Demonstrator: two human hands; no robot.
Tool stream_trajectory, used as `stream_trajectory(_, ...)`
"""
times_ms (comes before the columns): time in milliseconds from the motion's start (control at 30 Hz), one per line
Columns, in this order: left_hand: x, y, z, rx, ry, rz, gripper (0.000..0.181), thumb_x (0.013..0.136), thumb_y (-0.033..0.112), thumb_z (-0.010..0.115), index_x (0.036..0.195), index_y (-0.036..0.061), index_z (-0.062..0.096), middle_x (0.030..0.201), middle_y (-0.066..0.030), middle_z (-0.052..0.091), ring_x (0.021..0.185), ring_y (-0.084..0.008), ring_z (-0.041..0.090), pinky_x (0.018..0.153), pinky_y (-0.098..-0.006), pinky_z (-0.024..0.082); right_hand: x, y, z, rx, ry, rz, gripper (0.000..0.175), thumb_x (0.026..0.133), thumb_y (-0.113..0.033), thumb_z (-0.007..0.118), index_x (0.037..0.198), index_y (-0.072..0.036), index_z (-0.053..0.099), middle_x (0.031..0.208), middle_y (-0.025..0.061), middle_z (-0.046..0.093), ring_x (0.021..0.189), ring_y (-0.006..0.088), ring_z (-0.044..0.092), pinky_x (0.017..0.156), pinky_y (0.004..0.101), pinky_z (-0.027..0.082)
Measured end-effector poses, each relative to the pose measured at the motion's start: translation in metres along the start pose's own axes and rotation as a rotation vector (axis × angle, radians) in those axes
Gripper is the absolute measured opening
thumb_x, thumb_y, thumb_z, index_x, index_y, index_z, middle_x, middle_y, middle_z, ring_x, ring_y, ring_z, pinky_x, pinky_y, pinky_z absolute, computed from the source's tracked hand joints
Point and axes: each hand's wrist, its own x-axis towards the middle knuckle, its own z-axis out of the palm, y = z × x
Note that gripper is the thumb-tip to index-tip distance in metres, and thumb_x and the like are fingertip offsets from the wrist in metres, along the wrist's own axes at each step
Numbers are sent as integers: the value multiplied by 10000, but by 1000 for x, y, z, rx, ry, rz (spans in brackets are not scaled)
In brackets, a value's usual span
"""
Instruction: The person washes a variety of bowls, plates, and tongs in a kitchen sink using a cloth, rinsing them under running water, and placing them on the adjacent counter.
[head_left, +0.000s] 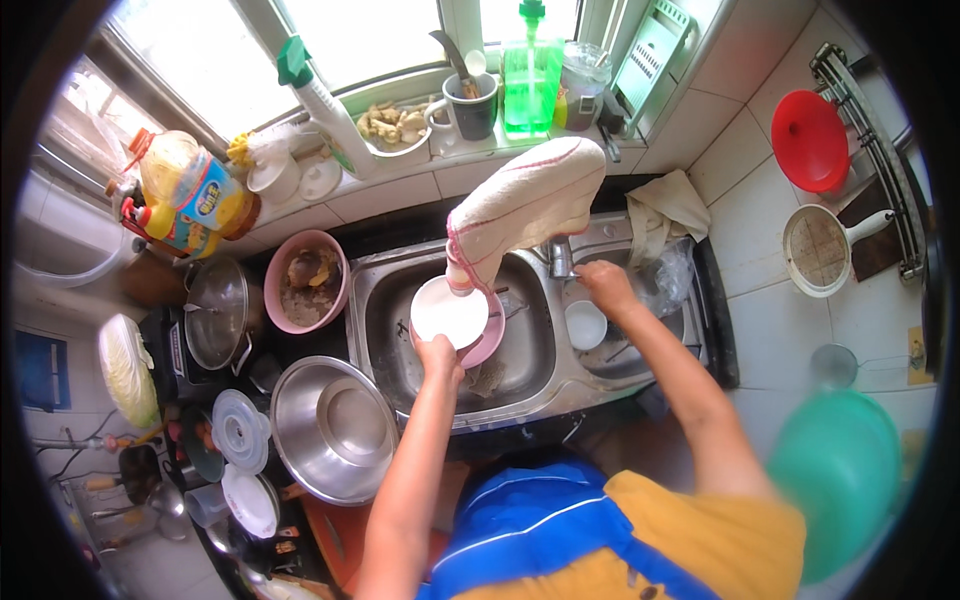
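Note:
My left hand (440, 360) grips a white bowl (448, 313) by its near rim, over the larger basin of the steel double sink (540, 401). Directly above the bowl is the spout end (459, 279) of a faucet wrapped in a cream cloth (529, 199) with pink stitching. Whether water runs is hard to tell. Beneath the white bowl, partly hidden, sits a pink bowl (491, 337). My right hand (606, 286) has its fingers on the metal faucet handle (560, 259). A small white bowl (586, 325) rests in the smaller right basin.
Left of the sink stand a pink tub (274, 289) with food scraps, a large steel basin (300, 420) and a lidded pot (217, 315). Along the sill are a spray bottle (322, 112), a mug (476, 112) and a green soap dispenser (529, 90). A cloth (667, 214) lies behind the right basin.

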Motion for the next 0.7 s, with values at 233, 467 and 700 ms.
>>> stream_trajectory(233, -3, -3, 10, 30, 15, -9, 599, 750, -139, 257, 1305, 70, 337, 1232, -152, 473, 1069, -282, 550, 784, -398, 555, 0, -16, -6, -82, -43, 151, 121, 762, -84, 554, 873, -59, 597, 785, 98, 597, 773, 262, 569, 696, 378, 463)
stream_trajectory(467, 12, 20, 2, 323, -176, 6, 551, 736, -97, 358, 1266, 40, 420, 1209, -143, 514, 1080, -251, 539, 894, -355, 467, 22, -148, 3, -43, 204, -525, 268, 749, -131, 512, 998, -54, 576, 1069, 120, 584, 1087, 265, 519, 897, 346, 433)
stream_trajectory(700, 5, 3, 51, 1358, 154, 1009, 510, 737, 166, 620, 1225, 92, 491, 1177, -173, 541, 1149, -350, 471, 938, -436, 397, 53, -162, 71, 1646, 82, 274, 190, 836, -98, 577, 1001, -3, 583, 962, 65, 642, 813, 208, 636, 698, 335, 505)
